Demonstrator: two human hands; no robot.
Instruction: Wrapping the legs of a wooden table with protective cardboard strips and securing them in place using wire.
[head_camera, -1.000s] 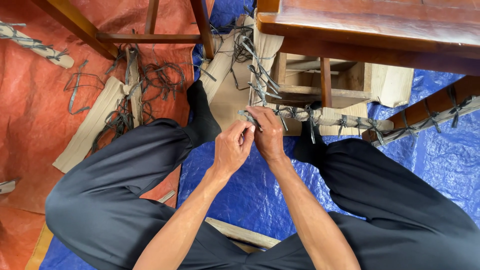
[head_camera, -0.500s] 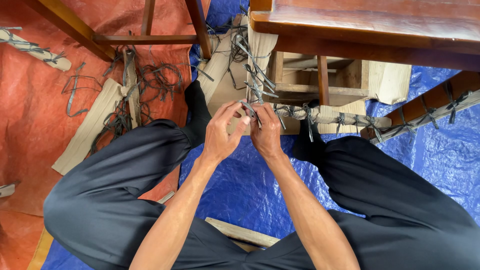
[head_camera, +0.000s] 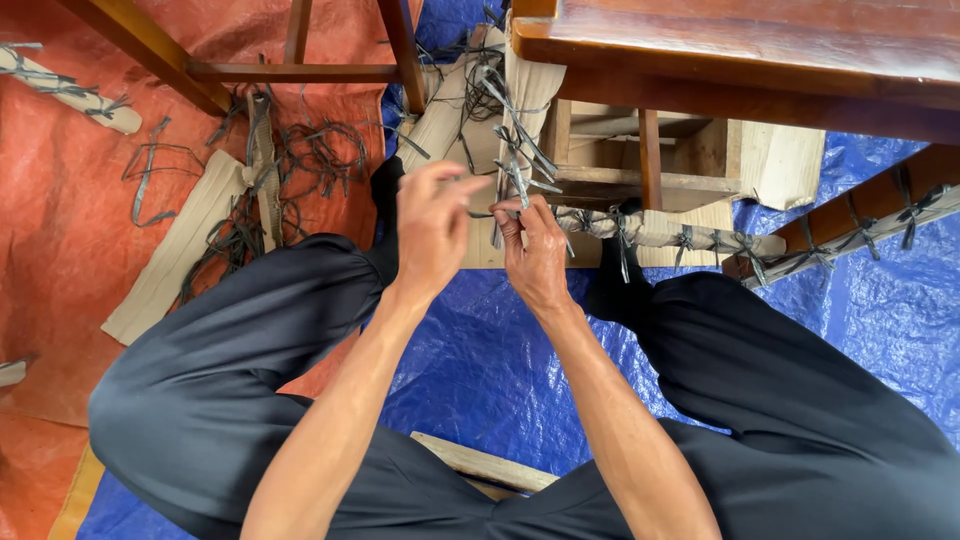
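Single head-worn view, looking steeply down, close over lap and floor

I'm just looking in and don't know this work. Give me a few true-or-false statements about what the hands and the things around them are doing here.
1. Both hands work at a dark strap tied on a cardboard-wrapped furniture leg. True.
2. The left hand rests flat on the blue tarp. False: it is raised at the strap, fingers pinched.
3. Loose dark straps lie on the orange tarp. True.
4. The right hand holds scissors. False: no tool shows; its fingers grip the strap.
5. The person wears white trousers. False: dark trousers.
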